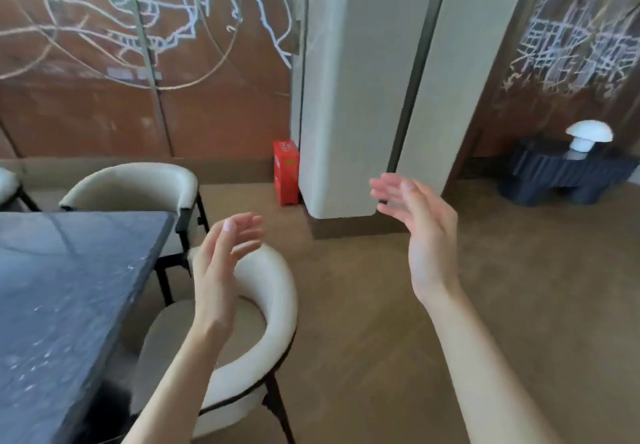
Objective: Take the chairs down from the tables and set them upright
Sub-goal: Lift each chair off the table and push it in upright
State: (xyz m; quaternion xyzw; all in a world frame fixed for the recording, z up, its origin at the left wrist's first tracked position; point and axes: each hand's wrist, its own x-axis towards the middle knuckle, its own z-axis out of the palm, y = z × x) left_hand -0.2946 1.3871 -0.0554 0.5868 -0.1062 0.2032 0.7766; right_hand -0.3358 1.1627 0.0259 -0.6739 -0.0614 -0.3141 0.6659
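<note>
The dark counter [69, 287] carries no chair in view, two cream chairs [273, 291] stand upright on the floor below the left hand [221, 263] fingers, and both it and the right hand [419, 232] hang spread and empty, so the next move is probably finding another chair.

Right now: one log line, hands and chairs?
left hand: open, empty | right hand: open, empty | near chair: upright on floor | far chair: upright at table

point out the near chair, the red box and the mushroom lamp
near chair [277, 291], head view, on its curved cream backrest
red box [286, 173], head view, on its front face
mushroom lamp [588, 131], head view, on its white cap
</note>
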